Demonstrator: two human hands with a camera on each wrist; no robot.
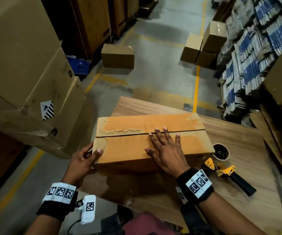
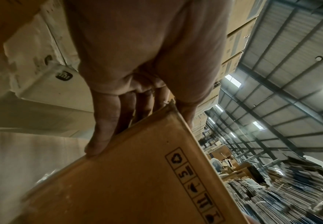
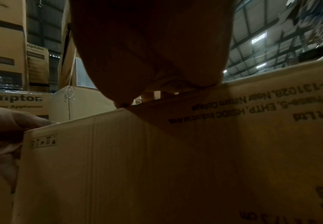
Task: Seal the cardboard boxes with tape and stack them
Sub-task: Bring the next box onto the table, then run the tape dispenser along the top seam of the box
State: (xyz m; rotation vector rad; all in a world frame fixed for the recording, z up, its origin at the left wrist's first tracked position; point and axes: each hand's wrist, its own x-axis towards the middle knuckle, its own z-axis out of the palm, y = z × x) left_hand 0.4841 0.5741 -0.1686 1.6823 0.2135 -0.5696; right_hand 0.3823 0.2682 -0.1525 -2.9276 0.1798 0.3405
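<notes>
Brown wooden table (image 1: 238, 133) w/ oblong tan cardboard box (image 1: 128, 150) on it, flaps closed. Right hand (image 1: 164, 150) flat on top, fingers spread; left hand (image 1: 81, 160) grips left corner. Yellow-black tape dispenser (image 1: 228, 170) just right of box.

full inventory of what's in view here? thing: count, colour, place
cardboard box: 1, orange-brown, on the table, flaps closed, no tape visible on the seam
table: 1, wood grain, under the box
tape dispenser: 1, yellow and black, on the table right of the box
floor boxes: 1 alone at centre, a cluster of about 3 further right, brown
large cartons: stacked, brown, left side
flat packs: many, blue and white, piled at right
blue crate: 1, behind the large cartons
left hand: grips the box's near-left corner
right hand: flat on the box top, fingertips at the seam
</notes>
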